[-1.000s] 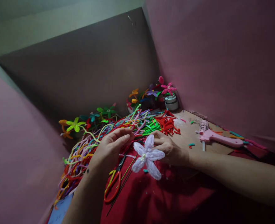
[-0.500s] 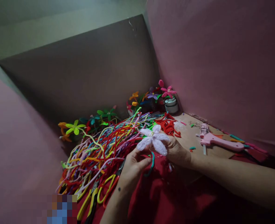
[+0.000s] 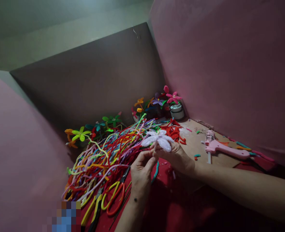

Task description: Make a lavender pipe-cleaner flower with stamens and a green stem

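Observation:
A pale lilac pipe-cleaner flower (image 3: 160, 140) faces upward between my two hands, its petals spread. My left hand (image 3: 142, 166) pinches the short stem below the petals with thumb and fingers. Behind and under the petals is my right hand (image 3: 180, 156), its fingers curled at the flower's base and partly hidden by it. A teal pipe cleaner (image 3: 155, 173) hangs down just beyond the left thumb. To the left of my left hand lie scissors (image 3: 115, 196) with red and yellow handles and yellow-and-black pliers (image 3: 94, 206).
A heap of many-coloured pipe cleaners (image 3: 108, 151) spreads across the left. Finished flowers (image 3: 79, 133) stand along the back, near a grey-white jar (image 3: 177, 111). A pink glue gun (image 3: 227, 149) rests on a board at right, with red pieces (image 3: 172, 134) and scraps. Pink walls close both sides.
The flower has tipped from facing me to facing upward, showing its stem. My left hand has moved up to pinch that stem, and the scissors are less covered.

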A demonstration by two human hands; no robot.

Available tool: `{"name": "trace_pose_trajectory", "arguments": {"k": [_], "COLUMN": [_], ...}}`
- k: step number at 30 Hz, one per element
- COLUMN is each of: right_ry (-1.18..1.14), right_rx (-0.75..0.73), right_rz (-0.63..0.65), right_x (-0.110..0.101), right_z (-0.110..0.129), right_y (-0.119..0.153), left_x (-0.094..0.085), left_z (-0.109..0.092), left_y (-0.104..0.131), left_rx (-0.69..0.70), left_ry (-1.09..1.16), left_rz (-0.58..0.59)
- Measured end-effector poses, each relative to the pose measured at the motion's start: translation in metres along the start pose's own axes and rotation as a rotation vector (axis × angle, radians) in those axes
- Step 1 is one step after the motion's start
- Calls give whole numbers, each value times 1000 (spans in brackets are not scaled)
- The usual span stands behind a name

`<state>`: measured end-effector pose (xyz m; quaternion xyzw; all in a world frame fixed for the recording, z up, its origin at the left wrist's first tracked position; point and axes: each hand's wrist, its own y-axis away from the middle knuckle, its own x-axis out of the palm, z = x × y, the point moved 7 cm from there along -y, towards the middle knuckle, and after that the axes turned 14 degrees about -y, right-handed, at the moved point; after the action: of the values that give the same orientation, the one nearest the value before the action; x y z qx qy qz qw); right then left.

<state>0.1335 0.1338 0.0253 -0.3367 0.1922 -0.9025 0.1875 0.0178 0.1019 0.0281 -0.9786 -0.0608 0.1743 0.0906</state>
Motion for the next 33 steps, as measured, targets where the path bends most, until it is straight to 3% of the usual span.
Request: {"name": "trace_pose_trajectory", "arguments": {"k": [5, 10, 14, 17, 26, 33], "right_ry": [-99, -171, -180, -158, -113, -81], "right_rx": [42, 20, 35, 45, 71, 126], "right_rz": [-38, -189, -247, -220, -41, 37], "right_x": [-2, -16, -19, -17, -6, -4], "right_z": [-2, -3, 2, 7, 5, -9], "right_y": [-4, -10, -14, -19, -23, -23], "left_x": [8, 12, 18, 19, 24, 23], "left_z": [-14, -20, -25, -24, -15, 0], "left_y": [2, -1, -8, -14, -23, -21], "left_rx": [81, 162, 234, 217, 50, -114], "left_ry": [-88, -158, -187, -152, 333, 548], "left_rz": [-41, -202, -213, -203, 47, 223]}}
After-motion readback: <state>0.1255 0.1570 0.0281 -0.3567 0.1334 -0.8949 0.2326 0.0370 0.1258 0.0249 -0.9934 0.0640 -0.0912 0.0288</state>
